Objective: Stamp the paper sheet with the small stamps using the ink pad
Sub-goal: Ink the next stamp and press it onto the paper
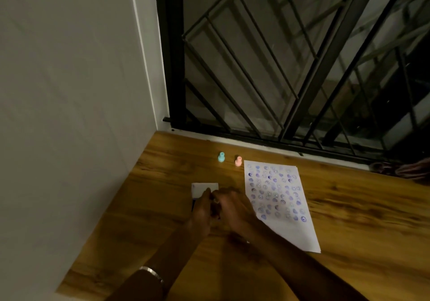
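You face wooden table (pixel 349 219), warm brown grain, pushed into corner. Left of table: plain white wall (pixel 69 91). Behind table: window (pixel 290 56) with black metal grille (pixel 235 68), slanted bars, dark outside. White sill (pixel 256 143) runs along table's far edge. Light dim, your table unevenly lit.

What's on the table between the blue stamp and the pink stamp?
Nothing; in the head view only bare wood table shows between the blue stamp and pink stamp.
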Motion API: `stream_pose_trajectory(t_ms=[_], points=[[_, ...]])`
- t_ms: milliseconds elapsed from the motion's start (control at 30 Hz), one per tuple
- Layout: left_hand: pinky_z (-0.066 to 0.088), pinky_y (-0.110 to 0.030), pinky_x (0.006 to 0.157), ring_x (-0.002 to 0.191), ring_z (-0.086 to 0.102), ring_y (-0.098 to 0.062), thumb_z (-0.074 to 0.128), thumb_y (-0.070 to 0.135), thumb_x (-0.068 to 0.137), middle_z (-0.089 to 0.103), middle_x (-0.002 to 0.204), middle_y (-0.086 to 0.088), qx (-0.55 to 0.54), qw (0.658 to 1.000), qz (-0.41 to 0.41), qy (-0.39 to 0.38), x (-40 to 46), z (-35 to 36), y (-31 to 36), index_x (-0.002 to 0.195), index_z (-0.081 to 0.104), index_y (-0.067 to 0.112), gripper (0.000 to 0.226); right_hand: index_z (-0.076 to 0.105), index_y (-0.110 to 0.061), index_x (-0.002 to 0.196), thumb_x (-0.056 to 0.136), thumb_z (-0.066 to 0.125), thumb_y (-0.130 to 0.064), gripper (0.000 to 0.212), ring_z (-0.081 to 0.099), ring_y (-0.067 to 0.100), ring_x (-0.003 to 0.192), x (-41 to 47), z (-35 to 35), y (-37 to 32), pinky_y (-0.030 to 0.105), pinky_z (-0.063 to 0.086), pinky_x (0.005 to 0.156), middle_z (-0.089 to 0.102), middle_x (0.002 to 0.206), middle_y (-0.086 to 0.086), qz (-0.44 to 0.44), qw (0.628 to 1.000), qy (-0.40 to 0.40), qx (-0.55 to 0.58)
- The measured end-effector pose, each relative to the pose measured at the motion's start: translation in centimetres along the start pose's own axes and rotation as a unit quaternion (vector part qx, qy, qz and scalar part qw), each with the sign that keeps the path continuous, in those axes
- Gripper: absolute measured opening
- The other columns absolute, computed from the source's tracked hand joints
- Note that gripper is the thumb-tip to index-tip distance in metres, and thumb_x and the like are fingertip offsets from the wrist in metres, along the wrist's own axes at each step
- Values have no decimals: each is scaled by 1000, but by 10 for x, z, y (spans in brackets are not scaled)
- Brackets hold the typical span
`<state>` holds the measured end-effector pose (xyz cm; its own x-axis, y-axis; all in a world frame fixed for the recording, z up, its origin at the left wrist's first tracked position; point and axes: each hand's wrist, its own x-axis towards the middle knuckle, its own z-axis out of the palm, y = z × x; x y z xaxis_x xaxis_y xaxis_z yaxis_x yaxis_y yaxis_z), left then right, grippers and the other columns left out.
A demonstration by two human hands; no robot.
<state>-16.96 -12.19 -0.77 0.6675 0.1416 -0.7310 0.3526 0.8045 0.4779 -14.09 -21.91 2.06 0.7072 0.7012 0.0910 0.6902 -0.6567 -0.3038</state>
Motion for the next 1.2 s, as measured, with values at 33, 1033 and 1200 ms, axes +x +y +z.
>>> stream_pose_trajectory(t_ms=[33, 1033, 1200], points=[[46, -44, 90, 123, 50, -31, 51, 37, 96, 54, 128, -14, 2, 1000, 6, 0, 2, -1, -1, 131, 46, 10, 44, 65, -13, 108, 86, 63, -26, 26, 61, 24, 106, 1, 0, 0, 36, 46, 98, 69, 111, 9, 1, 1000, -2, -3], [44, -31, 87, 107, 59, -31, 43, 29, 101, 62, 114, -14, 445, 803, 368, 148, 39, -32, 38, 116, 59, 5, 33, 62, -15, 114, 95, 53, -13, 21, 62, 26, 107, 43, -2, 70, 41, 53, 95, 63, 121, 12, 132, 989, -61, 23], [47, -40, 93, 108, 58, -27, 47, 34, 98, 61, 117, -11, 529, 724, 418, 148, 57, -64, 43, 119, 57, 9, 34, 60, -14, 115, 95, 52, -17, 22, 60, 27, 110, 74, -11, 87, 39, 51, 95, 62, 122, 11, 114, 992, -35, -32]])
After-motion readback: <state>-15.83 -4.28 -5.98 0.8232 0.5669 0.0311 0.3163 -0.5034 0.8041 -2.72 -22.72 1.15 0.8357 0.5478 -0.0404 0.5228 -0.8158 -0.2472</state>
